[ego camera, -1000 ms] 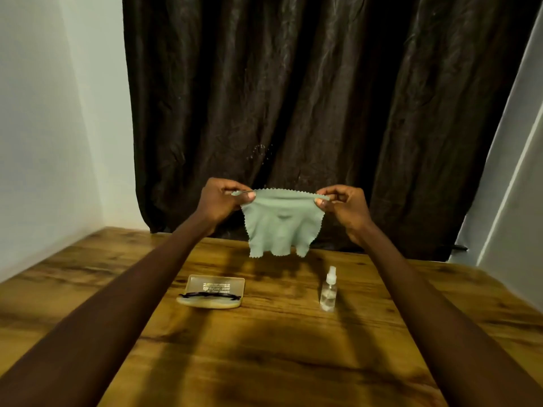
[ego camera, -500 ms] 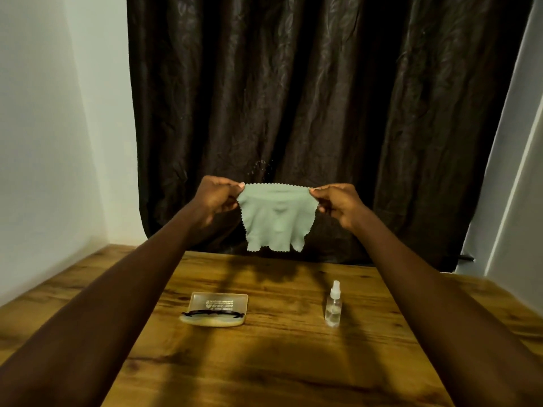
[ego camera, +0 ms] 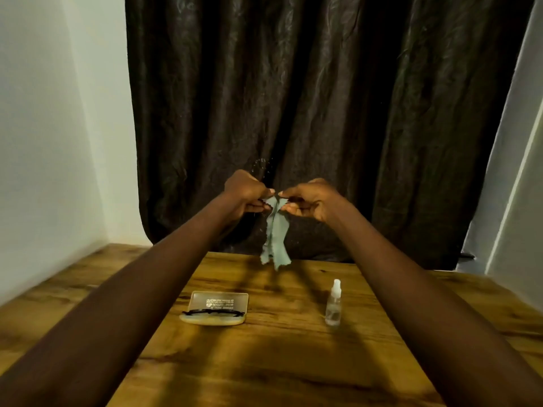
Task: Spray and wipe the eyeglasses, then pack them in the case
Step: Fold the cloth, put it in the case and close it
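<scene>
The eyeglasses [ego camera: 212, 312] are sitting in the open case [ego camera: 219, 298]. It's a dark frame lying across the front half, with the lid tipped back behind it. There's some print inside the lid, but it's too small for me to read. The case is on the wooden table [ego camera: 279, 362], a little to the person's left.

Up in the air beyond it, over the far part of the table, there's a pale green cloth [ego camera: 276, 236] with a zigzag edge. It's bunched into a narrow strip and hangs straight down without touching the table. Both hands are on its top end. The left hand [ego camera: 245, 192] pinches it between thumb and fingers, and the right hand [ego camera: 311, 198] does the same from the other side, fingertips almost meeting. Both arms are stretched out over the table.

A small clear spray bottle [ego camera: 333, 304] with a white top stands upright to the right of the case, well apart from it, and nobody's touching it.

Behind everything hangs a dark brown curtain [ego camera: 323, 113], with a white wall [ego camera: 44, 142] on the left.
</scene>
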